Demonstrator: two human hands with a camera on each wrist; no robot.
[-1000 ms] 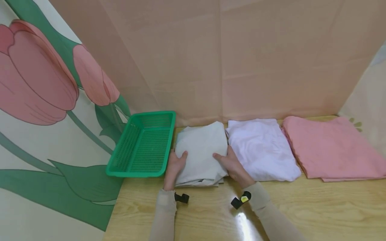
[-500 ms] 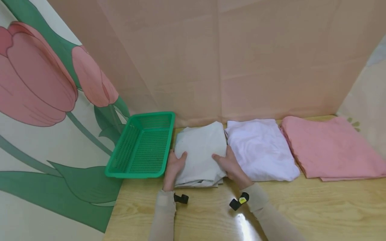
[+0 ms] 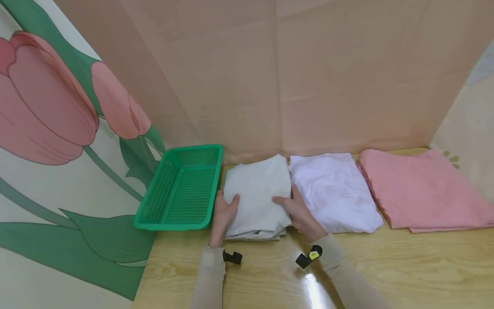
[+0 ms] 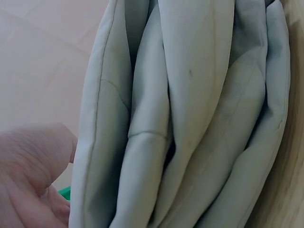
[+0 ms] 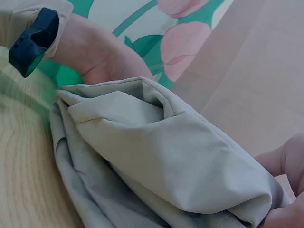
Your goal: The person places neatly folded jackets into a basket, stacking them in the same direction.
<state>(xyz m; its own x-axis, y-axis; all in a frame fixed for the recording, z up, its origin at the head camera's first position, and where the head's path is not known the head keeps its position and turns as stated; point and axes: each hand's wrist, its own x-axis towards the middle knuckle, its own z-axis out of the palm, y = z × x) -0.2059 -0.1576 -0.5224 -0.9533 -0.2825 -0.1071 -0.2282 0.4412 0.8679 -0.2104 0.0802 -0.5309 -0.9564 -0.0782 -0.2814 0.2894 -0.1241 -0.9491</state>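
Note:
A folded grey-green cloth (image 3: 256,184) lies on the table in the head view, between a green basket and a white cloth. My left hand (image 3: 224,210) grips its left side, thumb on top and the other fingers hidden along the edge. On the opposite side my right hand (image 3: 299,211) holds it the same way. Several stacked layers of the cloth (image 4: 190,104) fill the left wrist view, with part of the left hand (image 4: 33,175) beside them. In the right wrist view the near folds of the cloth (image 5: 156,142) bulge, and the right hand (image 5: 285,185) pinches one corner.
The green perforated basket (image 3: 220,180), with nothing in it, stands left of the cloth near the painted wall (image 3: 96,180). To the right lie a folded white cloth (image 3: 333,193) and a folded pink cloth (image 3: 420,189). A beige sheet (image 3: 278,86) hangs behind the wooden table (image 3: 262,279).
Both hands keep their hold on the grey-green cloth, which has hardly moved. The head view has shifted slightly.

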